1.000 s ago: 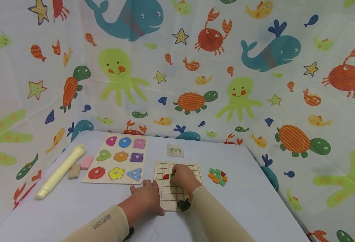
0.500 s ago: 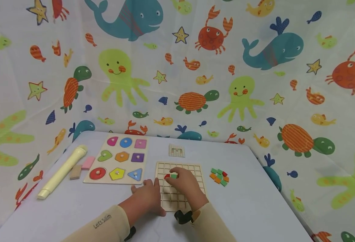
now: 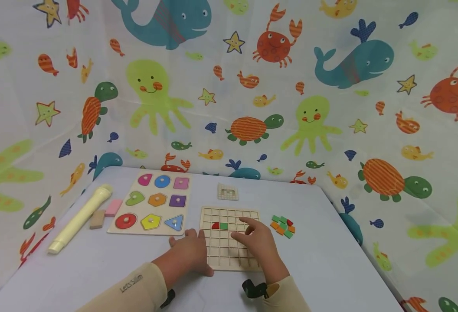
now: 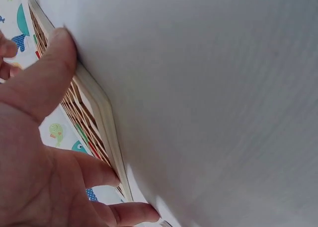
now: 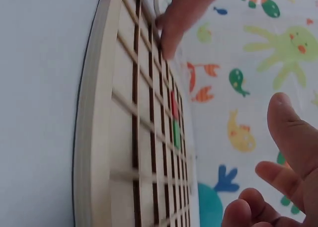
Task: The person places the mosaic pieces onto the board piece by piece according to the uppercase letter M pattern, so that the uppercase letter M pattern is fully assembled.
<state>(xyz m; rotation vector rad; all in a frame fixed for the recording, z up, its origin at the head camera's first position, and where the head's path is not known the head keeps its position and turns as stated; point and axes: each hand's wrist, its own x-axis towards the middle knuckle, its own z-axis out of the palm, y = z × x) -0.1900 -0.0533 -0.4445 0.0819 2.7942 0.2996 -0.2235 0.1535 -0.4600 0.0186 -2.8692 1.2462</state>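
Observation:
A wooden grid board [image 3: 221, 249] lies flat on the white table. In its upper left part, a red piece with one rounded corner [image 3: 215, 225] sits beside a green square tile [image 3: 224, 226]; both also show in the right wrist view. My left hand [image 3: 190, 253] rests at the board's near left corner, thumb along the near edge and fingers spread at the left edge. Over the board's right side hovers my right hand [image 3: 261, 242], thumb and index finger apart with nothing between them. A loose pile of green, orange and red tiles [image 3: 282, 226] lies right of the board.
Behind the board lies a small card with a grid pattern [image 3: 227, 192]. To the left are a knob puzzle board [image 3: 157, 213], a pink block [image 3: 113, 207], a tan block [image 3: 97, 219] and a long cream toy microphone [image 3: 80, 219]. A patterned sea-animal curtain [image 3: 213, 151] encloses the table.
My right hand has let go of the green tile, leaving it beside the red piece, and has moved right across the board. The left hand has stayed at the corner.

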